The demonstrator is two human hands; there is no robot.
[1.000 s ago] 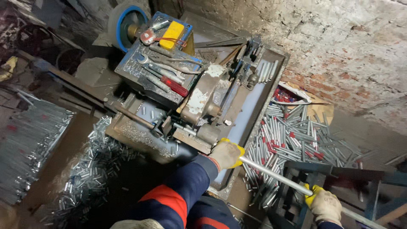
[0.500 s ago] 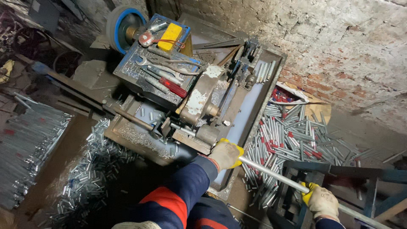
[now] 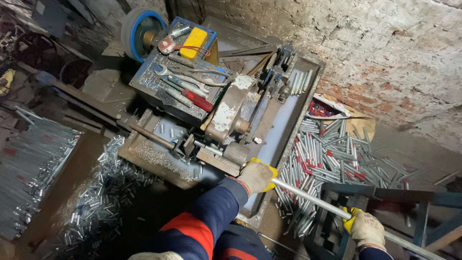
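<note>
A long silver metal rod (image 3: 313, 197) runs from the lower right up to a worn cutting machine (image 3: 231, 120). My left hand (image 3: 257, 175), in a beige and yellow glove, grips the rod's near end right beside the machine's front. Farther back along the same rod, my right hand (image 3: 365, 228), gloved the same way, is closed around it above a dark metal stand (image 3: 380, 195). Short cut tubes with red ends (image 3: 332, 154) lie heaped to the right of the machine.
Wrenches, a red-handled tool and a yellow box (image 3: 193, 42) lie on the blue machine top (image 3: 149, 77). A blue-rimmed wheel (image 3: 139, 31) stands behind it. Small cut metal pieces (image 3: 101, 192) cover the floor at left, beside bundled long rods (image 3: 29, 163). A brick wall (image 3: 385, 53) rises at right.
My right hand has edged slightly toward the machine along the rod. My left hand stays at the machine's front.
</note>
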